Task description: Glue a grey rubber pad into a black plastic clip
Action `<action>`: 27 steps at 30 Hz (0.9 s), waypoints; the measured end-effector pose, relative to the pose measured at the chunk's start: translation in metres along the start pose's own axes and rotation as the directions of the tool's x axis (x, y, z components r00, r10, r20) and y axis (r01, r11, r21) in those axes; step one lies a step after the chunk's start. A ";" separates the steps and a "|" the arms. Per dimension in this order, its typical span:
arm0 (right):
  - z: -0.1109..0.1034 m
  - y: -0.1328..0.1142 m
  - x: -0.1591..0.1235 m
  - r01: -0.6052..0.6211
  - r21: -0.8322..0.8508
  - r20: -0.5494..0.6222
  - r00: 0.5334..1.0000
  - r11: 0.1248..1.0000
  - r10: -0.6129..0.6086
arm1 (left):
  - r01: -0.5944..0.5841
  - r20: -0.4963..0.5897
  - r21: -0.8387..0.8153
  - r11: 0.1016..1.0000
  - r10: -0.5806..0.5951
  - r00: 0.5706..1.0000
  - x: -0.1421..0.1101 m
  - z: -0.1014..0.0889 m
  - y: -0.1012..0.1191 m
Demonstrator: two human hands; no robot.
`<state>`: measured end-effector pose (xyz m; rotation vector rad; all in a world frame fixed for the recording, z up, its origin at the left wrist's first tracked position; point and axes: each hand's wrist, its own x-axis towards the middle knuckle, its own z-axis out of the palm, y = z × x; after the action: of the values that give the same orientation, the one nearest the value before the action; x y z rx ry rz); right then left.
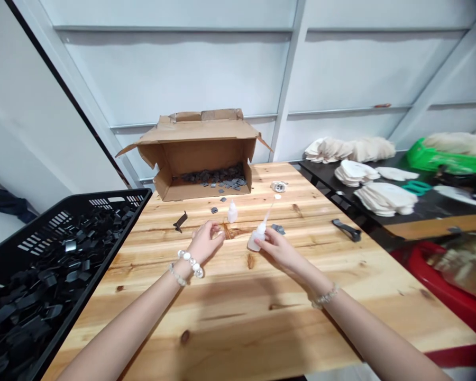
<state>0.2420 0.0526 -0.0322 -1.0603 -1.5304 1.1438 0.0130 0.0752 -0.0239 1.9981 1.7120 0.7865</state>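
My right hand (pixel 276 246) grips a translucent white squeeze bottle (pixel 256 238) with a long thin nozzle, tilted to the upper right. My left hand (pixel 206 241) is near the table's middle, its fingers curled and pinched together. Something small and pale may be at those fingertips, too small to name. A second small white dropper bottle (pixel 232 212) stands upright just beyond my left hand. Small dark grey pieces (pixel 278 229) lie just past my right hand. To the left rests a black bent plastic part (pixel 180 221); a similar black part (pixel 346 230) lies far right.
An open cardboard box (pixel 206 151) holding grey pieces stands at the table's back. At left, a black crate (pixel 103 200) is full of black parts. A tape roll (pixel 278 186) sits at the back. Stacked white pieces (pixel 386 198) lie on the dark side table; below is a red tub (pixel 420 270).
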 end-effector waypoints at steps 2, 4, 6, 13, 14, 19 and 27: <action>-0.009 0.000 0.001 -0.017 0.035 -0.024 1.000 0.999 0.018 | 0.050 -0.024 0.019 0.999 -0.049 0.998 0.017 0.010 0.004; -0.018 -0.003 0.002 -0.028 0.048 -0.049 0.998 0.998 0.030 | 0.090 -0.040 0.046 0.995 -0.088 0.995 0.036 0.021 0.009; -0.024 -0.009 0.002 -0.027 0.040 -0.069 0.997 0.999 0.030 | 0.114 -0.037 0.082 0.990 -0.111 0.993 0.055 0.031 0.017; -0.027 -0.020 -0.002 -0.027 0.082 -0.116 0.993 0.996 0.037 | 0.032 0.049 0.181 0.983 -0.042 0.998 0.094 0.070 0.065; -0.027 -0.021 -0.001 -0.030 0.108 -0.121 0.992 0.994 0.043 | 0.006 0.060 0.187 0.982 -0.018 0.998 0.097 0.076 0.073; -0.029 -0.027 0.003 -0.059 0.241 -0.149 0.984 0.969 0.097 | -0.074 0.091 0.203 0.976 0.057 0.994 0.109 0.098 0.104; -0.031 -0.025 0.003 -0.098 0.409 -0.126 0.979 0.907 0.163 | -0.069 0.034 0.227 0.971 0.063 0.997 0.090 0.069 0.084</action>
<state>0.2690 0.0564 -0.0025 -0.9532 -1.0517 1.3623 0.1292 0.1530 -0.0099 2.2161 1.7994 0.6039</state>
